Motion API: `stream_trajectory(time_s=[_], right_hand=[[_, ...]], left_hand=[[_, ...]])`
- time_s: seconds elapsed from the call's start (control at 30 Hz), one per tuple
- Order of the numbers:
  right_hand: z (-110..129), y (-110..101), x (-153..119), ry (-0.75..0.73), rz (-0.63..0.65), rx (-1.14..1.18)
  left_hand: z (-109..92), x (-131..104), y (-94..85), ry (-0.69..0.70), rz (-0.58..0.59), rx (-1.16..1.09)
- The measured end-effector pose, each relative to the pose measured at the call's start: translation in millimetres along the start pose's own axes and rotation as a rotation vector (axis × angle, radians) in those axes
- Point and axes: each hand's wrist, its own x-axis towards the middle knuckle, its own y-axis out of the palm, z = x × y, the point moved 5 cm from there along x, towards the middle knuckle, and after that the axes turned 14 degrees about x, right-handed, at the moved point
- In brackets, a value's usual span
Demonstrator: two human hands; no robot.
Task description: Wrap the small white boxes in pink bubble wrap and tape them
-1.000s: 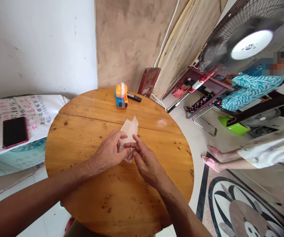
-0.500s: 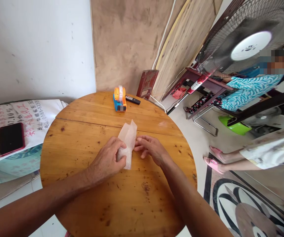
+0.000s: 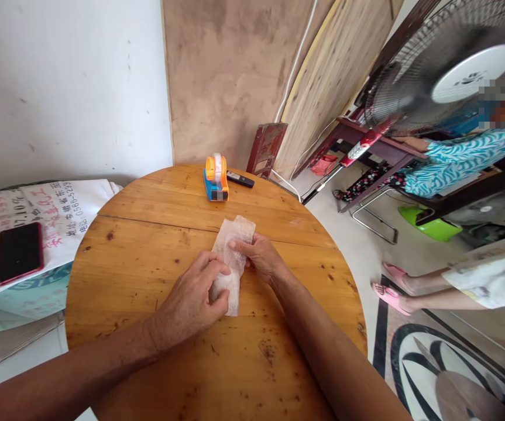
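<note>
My right hand pinches the translucent wrap; my left hand curls at its edge, grip unclear. The white sack shows "0566".

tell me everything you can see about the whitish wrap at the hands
The wrap is a long, whitish, translucent piece, apparently thin plastic, perhaps bubble wrap, with a crinkled surface and uneven far edge. It points away from the person, on or just above the wooden table. The left hand curls at its left edge; the right hand holds its far right side, thumb on top. Any contents cannot be made out.
</note>
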Motion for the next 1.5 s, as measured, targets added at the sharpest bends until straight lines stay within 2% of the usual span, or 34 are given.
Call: stream_trajectory(time_s=[0.2, 0.37, 0.63, 0.9, 1.27, 1.5], right_hand=[[12, 3, -6, -0.132, 0.086, -0.034], [17, 2, -8, -0.17, 0.133, -0.042], [-3, 0, 17, -0.082, 0.001, -0.079], [-4, 3, 26, 0.0, 0.023, -0.135], [4, 9, 24, 0.045, 0.055, -0.04], [24, 22, -2, -0.118, 0.135, -0.046]], left_hand=[[-1, -1, 0.4, 0.032, -0.023, 0.015], [-1, -1, 0.7, 0.04, -0.013, 0.029], [-2, -2, -1.6, 0.069, -0.047, 0.066], [-12, -1, -6.7, 0.2, -0.052, 0.197], [-4, 2, -1.6, 0.075, -0.013, 0.129], [-1, 4, -0.9, 0.052, 0.006, 0.093]])
